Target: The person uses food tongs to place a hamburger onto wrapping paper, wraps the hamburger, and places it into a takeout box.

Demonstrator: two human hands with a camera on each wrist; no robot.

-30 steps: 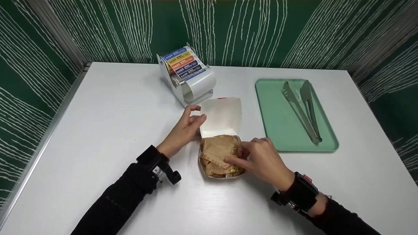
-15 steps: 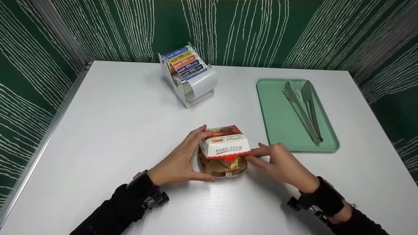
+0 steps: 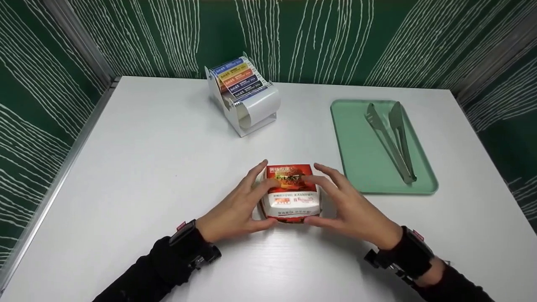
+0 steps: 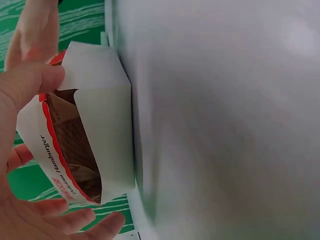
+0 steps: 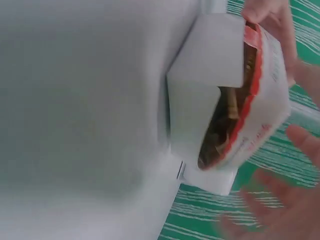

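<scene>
A red-and-white hamburger box (image 3: 293, 199) sits on the white table with its lid down. Brown printed paper (image 4: 75, 142) shows through a gap along the side between lid and base in the left wrist view. My left hand (image 3: 235, 209) grips the box's left side, thumb at the front corner and a finger over the lid. On the other side my right hand (image 3: 356, 212) is spread around the box, a finger over the lid and the thumb near the front. Its blurred fingers (image 5: 275, 190) stand apart from the box side in the right wrist view.
A green tray (image 3: 361, 163) with metal tongs (image 3: 392, 142) lies right of the box. At the back stands a white label dispenser (image 3: 260, 102) with several coloured label rolls. Green walls with white lines border the white table (image 3: 147, 147).
The lid has swung from upright down over the paper-wrapped contents. My left hand has shifted from the lid to the box's left side, and my right hand has spread over the right side.
</scene>
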